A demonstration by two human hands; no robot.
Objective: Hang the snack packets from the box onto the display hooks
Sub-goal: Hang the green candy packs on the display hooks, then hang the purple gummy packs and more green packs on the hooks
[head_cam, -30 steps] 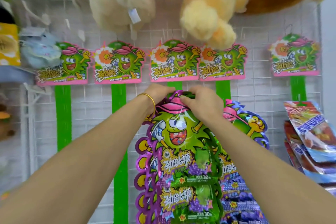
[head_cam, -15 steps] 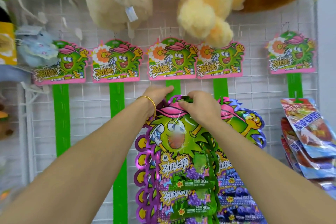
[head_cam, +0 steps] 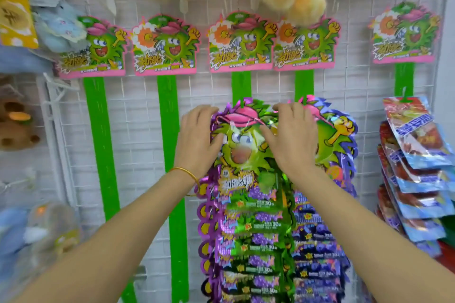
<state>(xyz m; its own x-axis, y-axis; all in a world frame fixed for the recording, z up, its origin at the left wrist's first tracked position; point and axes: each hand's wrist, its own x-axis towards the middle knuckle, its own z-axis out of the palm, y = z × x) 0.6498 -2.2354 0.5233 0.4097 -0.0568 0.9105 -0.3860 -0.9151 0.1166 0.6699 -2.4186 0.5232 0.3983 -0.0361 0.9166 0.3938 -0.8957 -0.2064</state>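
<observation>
On green strip (head_cam: 241,86), glossy spiky-edged packets (head_cam: 248,179).

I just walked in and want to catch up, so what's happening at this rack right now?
A person is stocking green strips on a white wire grid with snack packets. The left hand and right hand rest, fingers spread, on the top packet of the middle strip, whose hook tab pokes through the packet's top. The neighbouring strip on the right is also loaded; the two left strips are bare.
</observation>
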